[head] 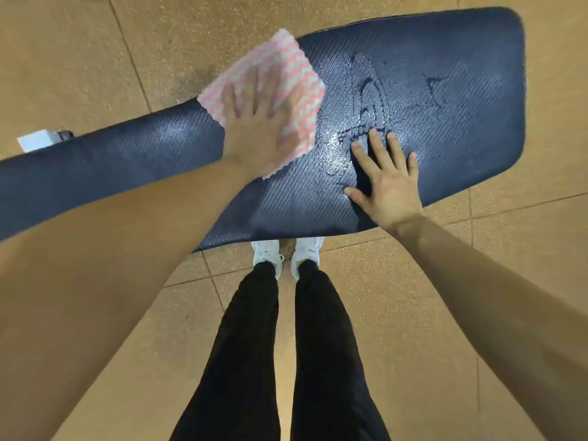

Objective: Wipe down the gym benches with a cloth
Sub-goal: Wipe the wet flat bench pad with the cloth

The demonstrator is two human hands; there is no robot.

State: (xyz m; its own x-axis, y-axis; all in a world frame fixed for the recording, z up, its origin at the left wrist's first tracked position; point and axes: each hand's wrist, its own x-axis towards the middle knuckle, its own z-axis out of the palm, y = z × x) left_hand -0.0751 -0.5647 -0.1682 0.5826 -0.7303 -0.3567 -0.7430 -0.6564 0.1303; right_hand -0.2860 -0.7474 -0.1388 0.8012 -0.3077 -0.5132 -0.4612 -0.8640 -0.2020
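A dark blue padded gym bench [445,100] runs across the view, narrow at the left and wide at the right. Wet streaks shine on its middle. My left hand [257,122] lies flat, fingers spread, pressing a pink-and-white zigzag cloth [276,68] onto the bench's far edge; hand and cloth are blurred by motion. The cloth hangs partly over the edge. My right hand [386,183] rests flat on the pad near its front edge, fingers straight and spread, beside the wet patch.
A tan speckled tile floor [95,58] surrounds the bench. A small white and black object [43,140] sits on the floor behind the bench's narrow end. My legs in black trousers and white shoes [286,253] stand against the bench's front edge.
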